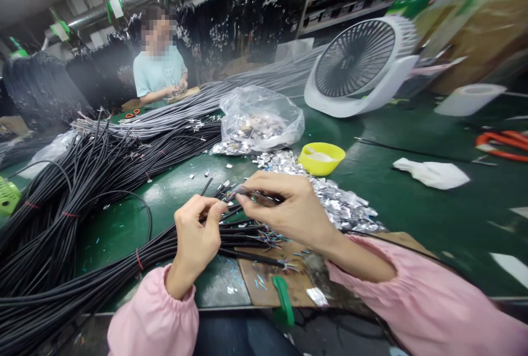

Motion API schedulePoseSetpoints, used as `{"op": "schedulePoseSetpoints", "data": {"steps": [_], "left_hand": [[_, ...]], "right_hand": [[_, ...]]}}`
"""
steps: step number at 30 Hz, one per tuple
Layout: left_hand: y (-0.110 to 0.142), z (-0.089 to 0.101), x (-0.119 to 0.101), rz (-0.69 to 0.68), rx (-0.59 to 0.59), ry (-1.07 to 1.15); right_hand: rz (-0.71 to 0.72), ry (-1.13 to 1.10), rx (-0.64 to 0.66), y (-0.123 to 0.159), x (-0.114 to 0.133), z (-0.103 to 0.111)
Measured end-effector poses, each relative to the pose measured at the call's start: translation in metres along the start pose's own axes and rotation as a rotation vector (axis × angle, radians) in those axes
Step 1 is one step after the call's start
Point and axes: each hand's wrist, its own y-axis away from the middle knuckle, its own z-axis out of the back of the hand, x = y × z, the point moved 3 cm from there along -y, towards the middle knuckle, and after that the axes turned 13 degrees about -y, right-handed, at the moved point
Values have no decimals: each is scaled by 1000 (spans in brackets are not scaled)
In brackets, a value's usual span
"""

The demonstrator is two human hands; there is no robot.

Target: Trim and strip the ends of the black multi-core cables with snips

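Observation:
My left hand (pixel 198 232) pinches a black cable near its stripped end, where thin coloured wires (pixel 229 195) fan out. From the other side, my right hand (pixel 291 207) closes around a dark, slim tool (pixel 266 197); its kind is unclear, and its greyish tip meets the wires. Below both hands lies a bundle of black cables (pixel 160 246) with bared, multicoloured wire ends (pixel 270 236) toward the right. A heap of silvery foil scraps (pixel 340 204) spreads behind my right wrist.
Beyond the hands stand a clear bag of scraps (pixel 262 125), a yellow bowl (pixel 322 159) and a white fan (pixel 358 64). More black cables (pixel 53 202) pile up left. Orange-handled scissors (pixel 505 141) lie right. A person (pixel 160 72) sits across the green table (pixel 416 213).

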Motion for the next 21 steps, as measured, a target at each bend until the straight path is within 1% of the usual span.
{"op": "schedulePoseSetpoints", "data": {"steps": [2,10,14,15,17,21], "left_hand": [[0,0,0,4,0,2],[0,-1,2,12,24,18],[0,-1,2,7,40,34],[-1,-1,2,3,52,41],[-2,-1,1,-14,96,62],[-5,0,0,-24,201,136]], "right_hand": [[-2,-12,-10,0,0,0],[70,10,-2,1,0,0],[51,14,4,2,-2,-1],[27,9,12,2,-3,-1],[-65,-36,38,1,-7,-2],[-321,-309,83,-1,-15,-2]]}}
